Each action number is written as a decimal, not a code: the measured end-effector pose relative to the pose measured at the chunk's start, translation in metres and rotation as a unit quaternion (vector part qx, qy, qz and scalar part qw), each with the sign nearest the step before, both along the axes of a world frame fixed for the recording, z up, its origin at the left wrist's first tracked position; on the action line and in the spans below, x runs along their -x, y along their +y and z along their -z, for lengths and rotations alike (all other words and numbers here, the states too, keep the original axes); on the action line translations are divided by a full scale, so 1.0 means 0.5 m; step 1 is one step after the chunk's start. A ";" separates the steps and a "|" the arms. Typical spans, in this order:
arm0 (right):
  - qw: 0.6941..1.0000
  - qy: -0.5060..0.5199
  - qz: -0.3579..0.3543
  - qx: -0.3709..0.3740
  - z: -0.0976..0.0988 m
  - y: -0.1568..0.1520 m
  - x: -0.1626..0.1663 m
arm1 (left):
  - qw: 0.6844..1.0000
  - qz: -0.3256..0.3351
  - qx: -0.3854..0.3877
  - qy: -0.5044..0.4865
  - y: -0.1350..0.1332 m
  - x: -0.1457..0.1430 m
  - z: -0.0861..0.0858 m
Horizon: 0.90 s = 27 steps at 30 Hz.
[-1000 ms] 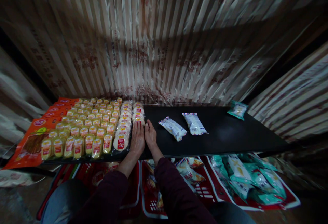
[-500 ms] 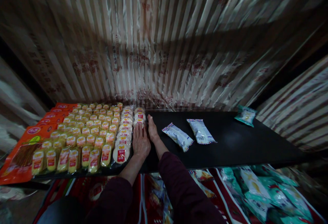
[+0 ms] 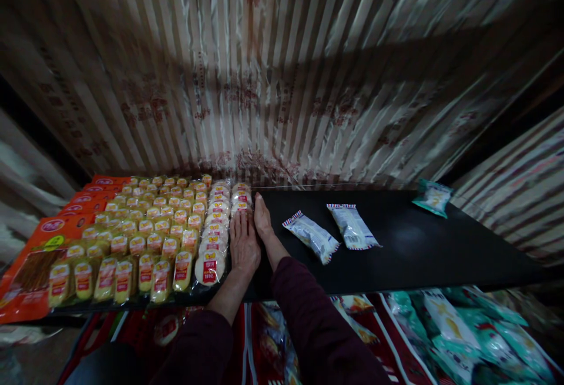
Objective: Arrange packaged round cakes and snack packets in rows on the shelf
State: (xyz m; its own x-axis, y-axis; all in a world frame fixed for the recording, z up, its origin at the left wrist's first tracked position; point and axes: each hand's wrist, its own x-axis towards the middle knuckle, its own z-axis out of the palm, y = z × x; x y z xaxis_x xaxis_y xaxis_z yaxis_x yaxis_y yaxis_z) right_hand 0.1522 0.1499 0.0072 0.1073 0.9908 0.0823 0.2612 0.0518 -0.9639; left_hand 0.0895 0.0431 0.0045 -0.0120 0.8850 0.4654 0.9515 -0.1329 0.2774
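Observation:
My left hand point(image 3: 245, 244) lies with fingers stretched forward at the near end of a short column of round white rice crackers point(image 3: 241, 197) in clear wrappers. What is under its fingers is hidden. Along the right side of that column stands my right hand point(image 3: 263, 216), upright on its edge, fingers straight and palm toward the crackers. To the left runs a longer column of rice crackers point(image 3: 210, 267) with red labels. Further left are several rows of wrapped yellow oval snacks point(image 3: 124, 279).
Orange packets point(image 3: 50, 238) line the left end of the black shelf point(image 3: 396, 261). Two white-blue packets point(image 3: 352, 226) lie right of my hands, and a green packet point(image 3: 432, 198) sits at the far right. Below are green bags point(image 3: 489, 338). A striped curtain point(image 3: 282, 79) hangs behind.
The view has shifted slightly, so things on the right appear further right. Both hands keep nearly the same place beside the short cracker column.

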 end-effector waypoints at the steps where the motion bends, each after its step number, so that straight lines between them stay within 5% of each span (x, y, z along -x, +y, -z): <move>1: 1.000 -0.001 0.000 0.002 -0.002 0.008 0.002 | 1.000 0.001 -0.002 -0.003 0.001 0.000 0.001; 10: 0.999 -0.024 0.015 0.038 -0.016 0.047 0.016 | 1.000 -0.001 0.004 0.001 0.007 0.002 0.011; 16: 0.999 0.004 0.028 -0.015 0.002 0.038 0.007 | 1.000 -0.003 -0.006 0.003 0.004 0.001 0.007; 27: 0.999 -0.027 0.028 0.002 -0.014 -0.117 -0.024 | 1.000 0.014 0.012 0.011 -0.007 -0.001 -0.005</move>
